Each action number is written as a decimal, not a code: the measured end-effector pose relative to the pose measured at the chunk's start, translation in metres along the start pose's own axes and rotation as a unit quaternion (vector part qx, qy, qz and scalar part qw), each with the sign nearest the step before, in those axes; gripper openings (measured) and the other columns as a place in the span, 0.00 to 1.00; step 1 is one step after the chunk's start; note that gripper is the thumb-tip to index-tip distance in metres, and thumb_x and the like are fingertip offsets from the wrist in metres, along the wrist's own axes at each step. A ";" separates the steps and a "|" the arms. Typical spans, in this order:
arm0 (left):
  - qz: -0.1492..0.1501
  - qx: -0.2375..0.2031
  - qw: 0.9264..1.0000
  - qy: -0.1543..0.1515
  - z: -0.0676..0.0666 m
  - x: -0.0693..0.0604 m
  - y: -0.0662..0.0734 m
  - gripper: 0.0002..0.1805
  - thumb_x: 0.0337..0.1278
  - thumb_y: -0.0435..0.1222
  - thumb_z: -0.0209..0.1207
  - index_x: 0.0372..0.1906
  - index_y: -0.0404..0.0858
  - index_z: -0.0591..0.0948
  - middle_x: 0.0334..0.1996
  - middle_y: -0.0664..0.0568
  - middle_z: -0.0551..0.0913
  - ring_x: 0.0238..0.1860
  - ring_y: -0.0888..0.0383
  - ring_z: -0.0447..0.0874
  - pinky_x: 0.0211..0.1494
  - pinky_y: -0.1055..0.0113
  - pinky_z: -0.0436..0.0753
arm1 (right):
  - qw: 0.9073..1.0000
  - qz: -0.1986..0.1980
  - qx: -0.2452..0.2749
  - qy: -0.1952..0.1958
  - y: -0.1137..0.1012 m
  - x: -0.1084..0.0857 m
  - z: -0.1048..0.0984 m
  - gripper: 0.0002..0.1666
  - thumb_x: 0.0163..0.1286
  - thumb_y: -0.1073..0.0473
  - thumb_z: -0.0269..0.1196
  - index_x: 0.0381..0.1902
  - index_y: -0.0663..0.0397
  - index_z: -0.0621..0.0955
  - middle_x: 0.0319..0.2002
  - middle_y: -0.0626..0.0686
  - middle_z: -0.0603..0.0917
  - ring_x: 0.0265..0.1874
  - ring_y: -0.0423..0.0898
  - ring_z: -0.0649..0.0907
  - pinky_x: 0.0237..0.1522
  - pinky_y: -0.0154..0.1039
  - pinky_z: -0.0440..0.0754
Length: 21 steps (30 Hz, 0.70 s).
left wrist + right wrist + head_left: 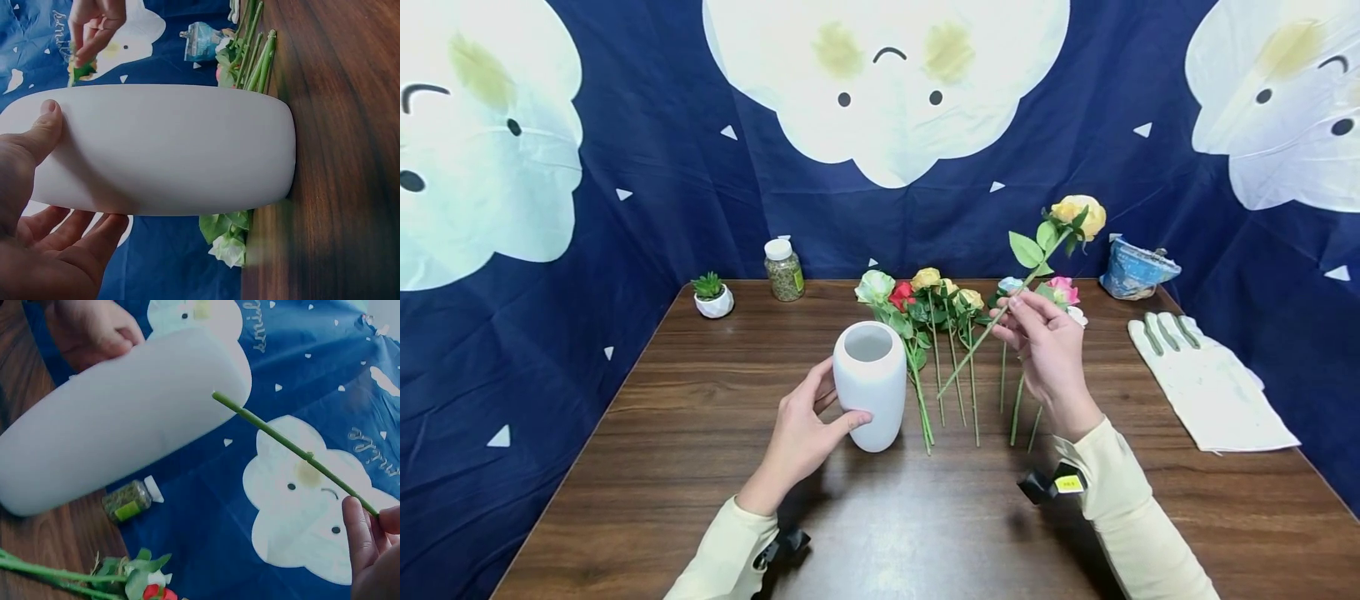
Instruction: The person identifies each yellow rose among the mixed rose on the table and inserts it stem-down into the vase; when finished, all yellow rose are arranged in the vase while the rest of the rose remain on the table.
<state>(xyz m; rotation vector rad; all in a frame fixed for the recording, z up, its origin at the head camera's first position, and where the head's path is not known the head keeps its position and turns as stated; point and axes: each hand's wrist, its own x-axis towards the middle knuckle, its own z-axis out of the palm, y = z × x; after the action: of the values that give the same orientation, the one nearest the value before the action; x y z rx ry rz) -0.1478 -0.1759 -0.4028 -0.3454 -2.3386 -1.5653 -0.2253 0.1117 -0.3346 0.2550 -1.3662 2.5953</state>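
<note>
A white vase (871, 392) stands upright on the wooden table, its open mouth facing up. My left hand (808, 429) grips it from the left, thumb across the front and fingers behind; the left wrist view shows the same hold. Raised to the right of the vase, my right hand (1048, 350) pinches the green stem of a yellow rose (1084, 218). The bloom points up and away to the right. The stem's lower end (219, 397) slants down toward the vase, apart from its mouth in the head view. Behind lie several artificial flowers (925, 308), partly hidden by my right hand.
At the back left are a small potted succulent (713, 298) and a jar of dried herbs (785, 273). A blue pouch (1137, 268) sits at the back right, with white gloves (1210, 383) in front of it. A dark blue cloth (662, 167) hangs round the table.
</note>
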 end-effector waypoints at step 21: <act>0.002 0.000 1.000 0.000 0.000 0.000 0.001 0.45 0.46 0.30 0.80 0.72 0.32 0.71 0.63 0.37 0.81 0.62 0.44 0.83 0.65 0.60 0.85 | 0.998 -0.047 0.018 -0.031 -0.014 0.001 0.056 0.16 0.77 0.77 0.53 0.39 0.59 0.85 0.31 0.53 0.90 0.30 0.43 0.90 0.32 0.31 0.92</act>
<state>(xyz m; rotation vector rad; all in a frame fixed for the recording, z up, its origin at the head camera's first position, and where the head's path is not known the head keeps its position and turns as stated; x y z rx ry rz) -0.1473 -0.1753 -0.4025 -0.3506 -2.3367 -1.5634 -0.2189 0.0733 -0.2918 0.3994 -1.2951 2.5567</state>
